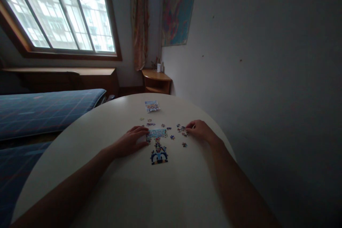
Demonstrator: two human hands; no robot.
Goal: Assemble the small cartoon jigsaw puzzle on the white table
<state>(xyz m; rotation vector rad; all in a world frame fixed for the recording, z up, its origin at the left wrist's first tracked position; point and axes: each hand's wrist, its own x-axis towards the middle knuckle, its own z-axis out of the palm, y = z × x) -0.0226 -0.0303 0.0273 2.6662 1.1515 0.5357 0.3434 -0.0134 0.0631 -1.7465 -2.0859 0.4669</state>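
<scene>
Partly joined jigsaw puzzle sections (159, 156) lie on the round white table (128, 192), with a blue dog-like face at the near end. A pale blue joined strip (157, 133) sits at the far end. My left hand (133, 140) rests flat, fingers stretched, fingertips at that strip's left edge. At the right, my right hand (201, 130) has thumb and forefinger pinched together beside a cluster of loose puzzle pieces (182, 129). What is between those fingertips, if anything, is too small to make out. A single loose piece (184, 144) lies nearer to me.
Beyond the puzzle lies a small printed picture sheet or packet (152, 106). Several scattered pieces (150, 124) lie between it and the strip. A plaid mattress (50, 110) stands left of the table, a wall (267, 96) to the right, and a corner shelf (157, 75) behind.
</scene>
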